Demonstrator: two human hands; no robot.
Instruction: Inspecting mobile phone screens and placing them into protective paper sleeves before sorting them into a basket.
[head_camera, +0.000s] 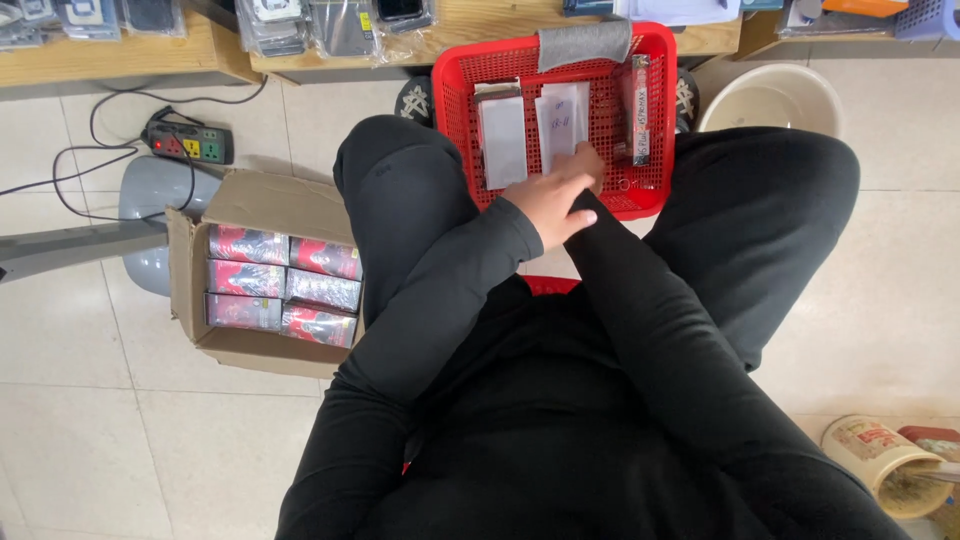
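Basket (655, 60), red, sits between the knees; left hand (550, 205) covers the right, fingers seemingly curled on a white packet (562, 120); right's grip hidden. Lifting it calls for a firmer pinch.

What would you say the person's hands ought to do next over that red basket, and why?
Probably close the fingers on one of the white packets and lift it. The left hand lies over the right hand, hiding it, at the near side of the red basket, fingertips at that packet's lower edge. I cannot tell whether anything is gripped yet.
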